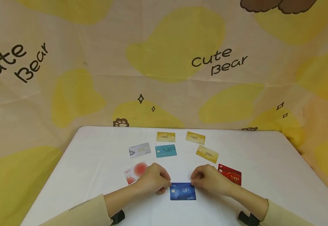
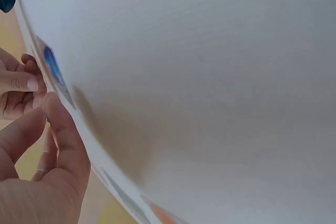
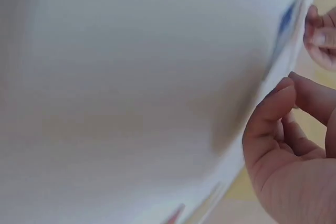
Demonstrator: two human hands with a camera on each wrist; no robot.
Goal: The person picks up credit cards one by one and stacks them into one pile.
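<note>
A blue VIP card [image 1: 182,192] faces up near the front middle of the white table. At its upper left corner, my left hand [image 1: 154,179] pinches it between thumb and fingertips. The upper right corner is pinched by my right hand [image 1: 210,180]. In the left wrist view the blue card [image 2: 54,66] shows as a thin slanted strip past the fingertips; the right wrist view shows the card [image 3: 285,27] blurred. Whether its lower edge touches the table, I cannot tell. Partly behind my left hand lies a white-and-coral card [image 1: 137,170]; a red VIP card [image 1: 232,176] is partly behind my right.
Farther back on the white table [image 1: 101,163] lie a silver card [image 1: 139,150], a teal VIP card [image 1: 166,151] and gold cards, one at back centre [image 1: 166,137], one right of it [image 1: 195,137] and one nearer [image 1: 207,154]. A patterned cloth [image 1: 164,62] hangs behind.
</note>
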